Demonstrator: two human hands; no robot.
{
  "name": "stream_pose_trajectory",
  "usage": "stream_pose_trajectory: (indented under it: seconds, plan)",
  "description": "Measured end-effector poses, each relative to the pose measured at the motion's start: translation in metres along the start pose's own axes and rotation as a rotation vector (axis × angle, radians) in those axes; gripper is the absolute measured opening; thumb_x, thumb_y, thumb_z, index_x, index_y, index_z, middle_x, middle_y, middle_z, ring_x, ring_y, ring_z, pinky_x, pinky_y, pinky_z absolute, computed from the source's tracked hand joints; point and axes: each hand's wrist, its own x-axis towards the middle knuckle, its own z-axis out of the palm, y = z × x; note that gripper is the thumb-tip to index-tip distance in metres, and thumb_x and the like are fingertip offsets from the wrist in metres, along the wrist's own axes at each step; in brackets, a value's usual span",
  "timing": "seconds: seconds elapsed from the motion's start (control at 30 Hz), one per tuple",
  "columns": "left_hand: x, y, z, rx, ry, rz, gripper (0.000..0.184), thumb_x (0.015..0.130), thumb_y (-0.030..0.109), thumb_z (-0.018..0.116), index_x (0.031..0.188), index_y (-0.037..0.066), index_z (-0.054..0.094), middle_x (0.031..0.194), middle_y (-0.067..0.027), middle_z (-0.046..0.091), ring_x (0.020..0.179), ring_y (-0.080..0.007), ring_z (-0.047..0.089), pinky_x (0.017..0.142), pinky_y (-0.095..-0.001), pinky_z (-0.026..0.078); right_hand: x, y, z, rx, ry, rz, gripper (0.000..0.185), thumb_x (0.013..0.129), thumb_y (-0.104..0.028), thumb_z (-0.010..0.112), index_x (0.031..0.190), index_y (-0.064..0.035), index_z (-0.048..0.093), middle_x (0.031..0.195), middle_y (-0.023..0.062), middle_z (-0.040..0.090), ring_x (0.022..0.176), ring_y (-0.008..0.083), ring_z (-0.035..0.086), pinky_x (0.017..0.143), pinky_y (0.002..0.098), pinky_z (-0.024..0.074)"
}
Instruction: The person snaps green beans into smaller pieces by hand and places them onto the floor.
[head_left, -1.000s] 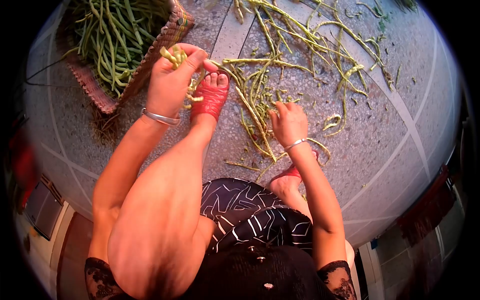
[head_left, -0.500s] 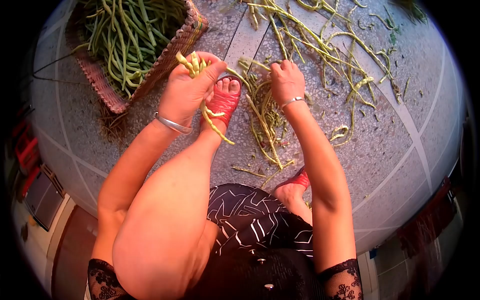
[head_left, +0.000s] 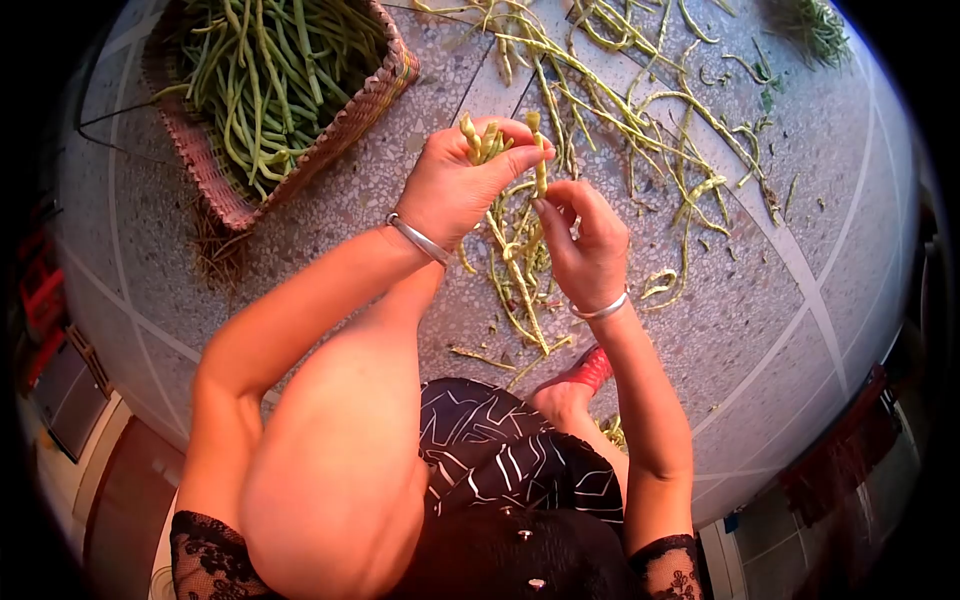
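My left hand (head_left: 455, 185) is closed around several short pieces of pale long bean (head_left: 486, 142), their ends poking up past the fingers. Between its thumb and fingers it also grips a yellowish bean piece (head_left: 541, 178) that stands upright. My right hand (head_left: 590, 245) pinches the lower end of that same piece with thumb and fingertip, close beside the left. Below both hands a loose heap of pale beans and scraps (head_left: 522, 285) lies on the floor, partly hidden by the left hand.
A woven basket (head_left: 340, 130) full of green long beans (head_left: 265, 90) stands at the upper left. Tangled pale beans (head_left: 640, 115) spread over the speckled floor (head_left: 760, 320) at the upper right. A green bundle (head_left: 815, 35) lies farther off. A red shoe (head_left: 595, 368) is near the heap.
My left hand has moved right, bringing its bean pieces beside the right hand. My right hand has come lower and turned, and both now meet at one upright bean piece.
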Motion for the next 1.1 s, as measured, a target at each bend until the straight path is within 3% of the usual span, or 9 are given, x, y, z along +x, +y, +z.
stream_pose_trajectory:
  seconds: [0.17,0.27,0.47,0.57,0.67,0.77,1.0,1.1]
  plan:
    - [-0.004,0.008,0.002,0.021,-0.007,-0.130,0.015,0.085,0.006,0.056,0.098,0.000,0.057,0.096,-0.0108,0.063,0.084,-0.0110,0.060,0.074,-0.0215,0.047,0.005,-0.010,-0.011,0.021,0.024,-0.024,0.012,0.076,-0.006,0.063,0.086,-0.0036,0.058,0.079,0.0098,0.057,0.060,0.0190,0.053,0.056,0.0293,0.0428]
    - [-0.008,-0.001,0.005,0.037,-0.049,-0.024,0.015,0.086,0.008,0.056,0.098,0.000,0.058,0.090,-0.0073,0.064,0.080,-0.0083,0.059,0.072,-0.0205,0.047,0.021,-0.018,-0.020,0.098,0.099,-0.025,0.019,0.076,-0.006,0.064,0.093,-0.0023,0.059,0.081,0.0090,0.056,0.061,0.0149,0.051,0.055,0.0265,0.0419]
    - [-0.011,0.005,0.004,0.246,-0.103,-0.087,0.011,0.086,0.007,0.056,0.093,0.000,0.060,0.084,-0.0030,0.063,0.079,-0.0086,0.059,0.072,-0.0220,0.047,0.032,-0.020,-0.022,0.405,-0.068,0.175,0.008,0.079,-0.005,0.063,0.084,-0.0003,0.060,0.075,0.0057,0.057,0.065,0.0089,0.058,0.058,0.0209,0.0441]
    - [-0.011,-0.001,0.005,0.191,-0.049,-0.022,0.010,0.086,0.008,0.056,0.092,0.001,0.060,0.083,-0.0035,0.063,0.071,-0.0061,0.057,0.064,-0.0202,0.047,0.026,-0.023,-0.021,0.371,-0.025,0.194,0.007,0.079,-0.004,0.062,0.085,0.0001,0.059,0.076,0.0058,0.058,0.067,0.0086,0.058,0.059,0.0205,0.0445]
    - [-0.013,0.013,0.009,0.120,0.010,-0.169,0.010,0.086,0.010,0.056,0.090,0.002,0.060,0.081,-0.0045,0.063,0.058,-0.0025,0.052,0.052,-0.0172,0.043,0.014,-0.025,-0.008,0.449,0.082,0.198,0.008,0.081,-0.005,0.060,0.087,0.0012,0.058,0.077,0.0054,0.058,0.068,0.0090,0.059,0.060,0.0206,0.0449]
    - [-0.013,0.005,0.009,-0.019,0.036,-0.166,0.009,0.087,0.011,0.055,0.088,0.003,0.060,0.079,-0.0052,0.062,0.048,-0.0007,0.043,0.044,-0.0156,0.036,0.008,-0.027,0.006,0.618,0.178,0.203,0.009,0.084,-0.006,0.057,0.089,0.0014,0.056,0.076,0.0022,0.058,0.068,0.0072,0.057,0.061,0.0193,0.0442]
    - [-0.005,0.017,-0.016,-0.363,0.171,-0.302,0.014,0.090,0.014,0.050,0.094,0.001,0.055,0.086,-0.0088,0.060,0.048,-0.0022,0.036,0.045,-0.0170,0.034,-0.027,0.014,-0.004,0.633,0.221,0.520,0.006,0.086,-0.008,0.056,0.088,-0.0024,0.055,0.076,-0.0003,0.058,0.063,0.0032,0.048,0.054,0.0167,0.0372]
    - [-0.005,0.014,-0.025,-0.466,0.153,-0.268,0.014,0.089,0.013,0.051,0.093,0.000,0.057,0.085,-0.0094,0.061,0.049,-0.0028,0.038,0.046,-0.0172,0.034,-0.048,0.070,-0.016,0.384,0.232,0.522,0.007,0.084,-0.008,0.057,0.087,-0.0029,0.055,0.075,0.0008,0.058,0.065,0.0056,0.050,0.057,0.0200,0.0401]
